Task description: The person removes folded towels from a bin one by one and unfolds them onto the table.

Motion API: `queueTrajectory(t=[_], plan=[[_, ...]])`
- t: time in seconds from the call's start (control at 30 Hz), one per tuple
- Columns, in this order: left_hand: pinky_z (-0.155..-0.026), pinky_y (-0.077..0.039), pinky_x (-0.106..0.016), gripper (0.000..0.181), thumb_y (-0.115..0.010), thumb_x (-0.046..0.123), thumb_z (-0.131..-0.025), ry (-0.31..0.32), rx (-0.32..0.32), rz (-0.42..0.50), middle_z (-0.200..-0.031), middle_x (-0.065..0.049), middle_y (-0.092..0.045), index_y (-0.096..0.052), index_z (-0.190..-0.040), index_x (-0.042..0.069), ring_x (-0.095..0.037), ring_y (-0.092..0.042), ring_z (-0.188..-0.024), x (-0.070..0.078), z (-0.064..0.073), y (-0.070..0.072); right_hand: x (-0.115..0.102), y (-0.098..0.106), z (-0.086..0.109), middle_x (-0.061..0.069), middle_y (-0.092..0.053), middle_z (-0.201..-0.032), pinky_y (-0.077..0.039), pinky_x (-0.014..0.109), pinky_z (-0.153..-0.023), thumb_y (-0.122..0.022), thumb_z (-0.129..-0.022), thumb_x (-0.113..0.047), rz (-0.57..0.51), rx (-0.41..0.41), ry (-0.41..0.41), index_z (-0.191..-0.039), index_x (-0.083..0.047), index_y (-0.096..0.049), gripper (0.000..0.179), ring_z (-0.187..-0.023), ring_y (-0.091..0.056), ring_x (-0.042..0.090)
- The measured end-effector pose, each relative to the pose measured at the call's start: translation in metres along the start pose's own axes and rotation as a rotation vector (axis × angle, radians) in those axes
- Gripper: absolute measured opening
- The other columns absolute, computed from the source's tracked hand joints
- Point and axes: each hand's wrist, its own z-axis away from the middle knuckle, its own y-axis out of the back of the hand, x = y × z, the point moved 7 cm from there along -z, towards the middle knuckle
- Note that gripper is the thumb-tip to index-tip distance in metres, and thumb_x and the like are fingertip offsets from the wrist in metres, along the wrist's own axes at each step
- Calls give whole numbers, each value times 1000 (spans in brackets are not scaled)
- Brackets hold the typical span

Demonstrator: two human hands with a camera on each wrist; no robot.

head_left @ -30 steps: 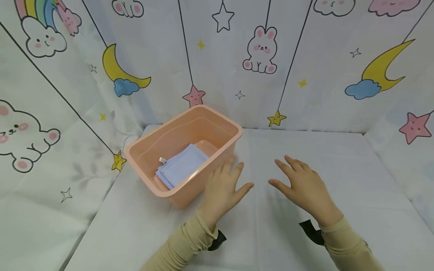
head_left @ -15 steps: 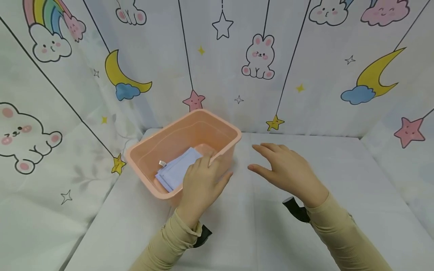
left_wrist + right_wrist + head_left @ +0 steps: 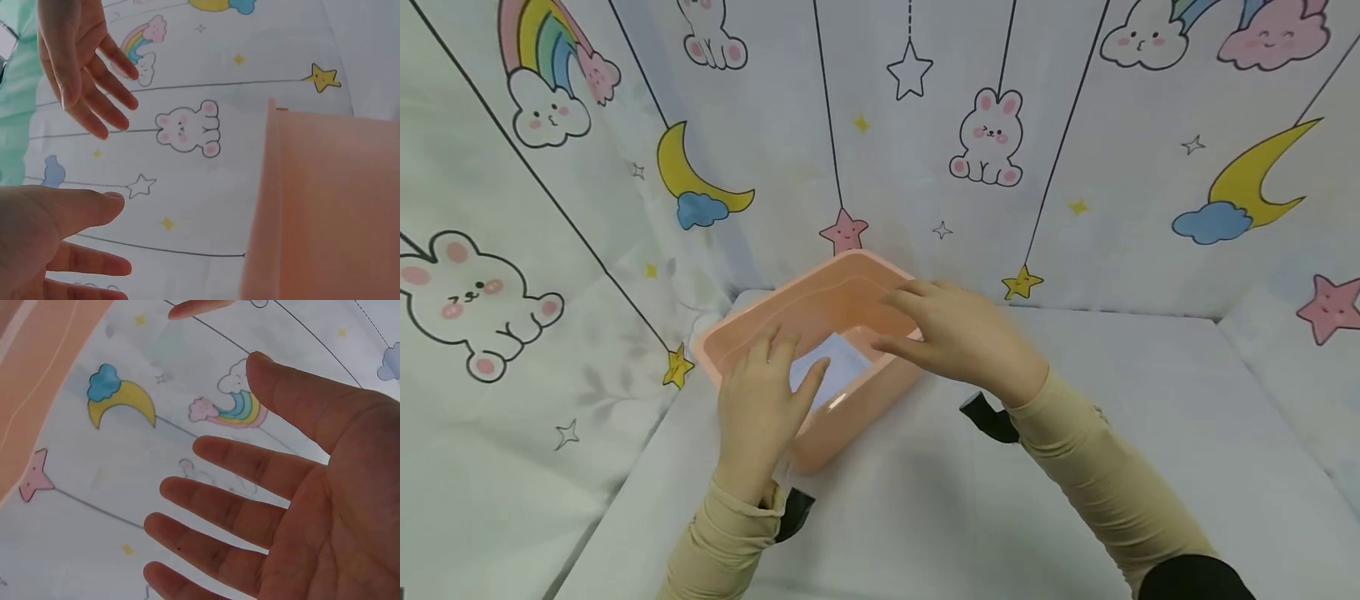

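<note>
A peach plastic tub (image 3: 850,417) stands at an angle on the white-covered table. Inside it lies a folded light-blue cloth (image 3: 831,367), partly covered in the head view by the left hand. My left hand (image 3: 760,400) is over the tub's near left end, fingers spread and holding nothing. Over the right end of the tub reaches my right hand (image 3: 955,333), its fingers extended and apart. In the right wrist view the right palm (image 3: 312,531) faces the camera with nothing in it, and the tub wall (image 3: 37,381) shows at upper left.
A white cloth backdrop (image 3: 880,167) printed with bunnies, moons and stars rises behind and to the left of the table. The white table surface (image 3: 1120,367) extends to the right of the tub. Black straps (image 3: 992,417) hang at the wrists.
Both hands have moved left: the left hand from the tub's near side to its left end, the right hand from over the table to the tub's right end. The head view shifted slightly.
</note>
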Motion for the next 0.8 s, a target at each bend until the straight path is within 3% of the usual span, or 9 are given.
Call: queueTrajectory(t=[0.17,0.33,0.57,0.8], plan=[[-78,-47,-53,45,-69,34,-82,66,-6,-4,-124,-17,-56,-58,-116,6,-36,-60,-97,-22,11,8,-18,-3,-29,-1,-59,-126,-52,38,-79,-54,-89,-52,-17,-28,57,-127,-18,-55,51,-104,-60,21],[-75,-47,-56,38,-69,37,-81,93,-10,-11,-127,-19,-54,-60,-107,10,-40,-59,-99,-36,27,7,-28,-7,-59,1,-56,-131,-48,38,-92,-57,-88,-47,-9,-43,62,-126,-17,-57,49,-113,-56,24],[-82,-42,-65,52,-70,45,-79,218,-96,17,-138,-25,-43,-62,-118,12,-49,-48,-116,-54,49,1,-36,-25,-101,0,-59,-126,-48,38,-92,-55,-89,-48,-9,-166,28,-125,-18,-57,47,-114,-57,19],[-91,-39,-66,73,-62,56,-81,347,-263,135,-146,-32,-27,-52,-130,4,-52,-40,-124,-64,69,-15,-28,-55,-141,-1,-53,-134,-43,40,-99,-52,-89,-51,-174,-320,-49,-126,-19,-54,49,-120,-51,18]])
